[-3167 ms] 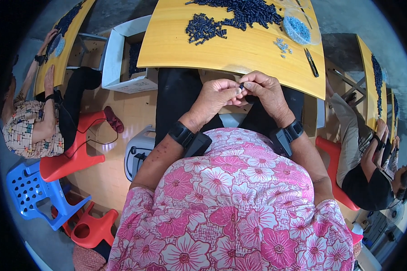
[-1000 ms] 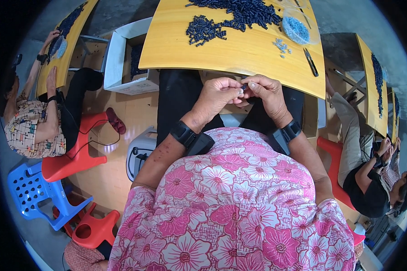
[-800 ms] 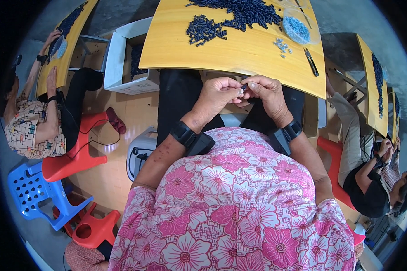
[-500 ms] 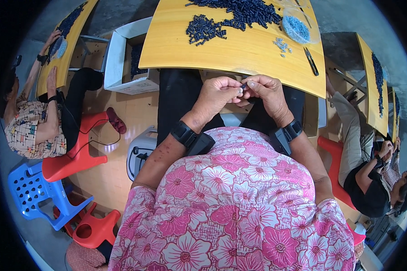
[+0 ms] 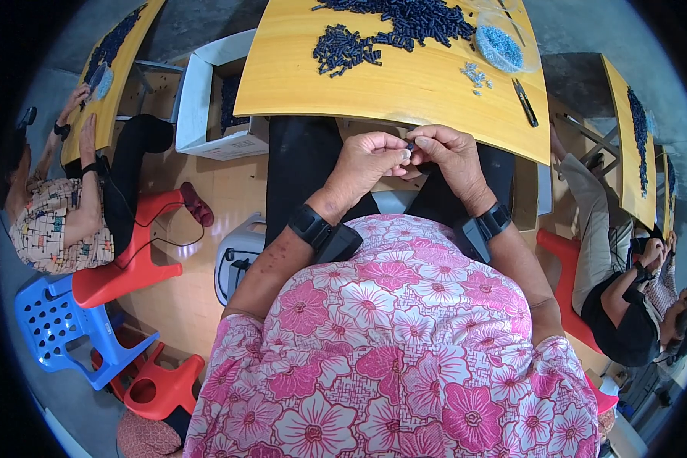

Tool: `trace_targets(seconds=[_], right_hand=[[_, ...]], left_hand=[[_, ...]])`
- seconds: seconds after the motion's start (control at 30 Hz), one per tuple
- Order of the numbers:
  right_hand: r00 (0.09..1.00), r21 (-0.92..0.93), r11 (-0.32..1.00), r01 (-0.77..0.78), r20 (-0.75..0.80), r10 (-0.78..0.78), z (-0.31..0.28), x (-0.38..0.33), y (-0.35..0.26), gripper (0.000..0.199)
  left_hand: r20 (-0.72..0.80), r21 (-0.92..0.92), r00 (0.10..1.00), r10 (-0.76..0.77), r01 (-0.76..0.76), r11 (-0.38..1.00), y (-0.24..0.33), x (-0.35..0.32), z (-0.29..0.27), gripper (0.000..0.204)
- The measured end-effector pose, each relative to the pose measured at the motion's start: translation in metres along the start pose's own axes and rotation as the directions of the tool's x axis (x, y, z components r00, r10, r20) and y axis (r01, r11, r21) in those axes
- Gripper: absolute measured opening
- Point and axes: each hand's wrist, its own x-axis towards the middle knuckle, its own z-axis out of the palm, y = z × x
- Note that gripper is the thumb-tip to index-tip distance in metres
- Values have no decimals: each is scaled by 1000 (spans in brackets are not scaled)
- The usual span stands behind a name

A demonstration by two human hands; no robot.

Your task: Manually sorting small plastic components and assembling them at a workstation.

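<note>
A yellow table (image 5: 282, 88) is curving away just beyond the hands, and I am watching from afar with its near edge bordering the fingertips. The left hand (image 5: 365, 160) and the right hand (image 5: 452, 156) are meeting in front of the lap, thumbs and forefingers pinching one small dark piece (image 5: 411, 145) between them. It is sitting right at the touching fingertips, so I am finding neither hand nearer; the fingers are covering too much for me to tell its long axis. I am seeing a small pile (image 5: 342, 52) of similar dark pieces lying ahead of the left hand, with a bigger heap (image 5: 424, 21) behind. Ahead and to the right of the right hand, silvery bits (image 5: 475, 76) are lying near black snips (image 5: 525, 104), whose long axis is pointing mostly away from me.
</note>
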Motion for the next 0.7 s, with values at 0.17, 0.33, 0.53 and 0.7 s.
trace_targets(seconds=[0.17, 0.33, 0.53, 0.7], right_hand=[[998, -38, 997, 70, 7, -69, -1, 1, 2, 17], [996, 37, 996, -78, 51, 76, -4, 4, -3, 17], [982, 222, 961, -162, 127, 136, -6, 5, 12, 17], [960, 305, 914, -268, 161, 228, 1, 2, 0, 19]], left_hand=[[-3, -10, 1000, -7, 7, 1000, 0, 1, 0, 20], [26, 11, 999, 28, -28, 1000, -3, 1, -2, 19], [57, 145, 990, 127, -134, 980, -7, 4, -2, 17], [5, 113, 985, 175, -174, 978, -10, 5, 0, 15]])
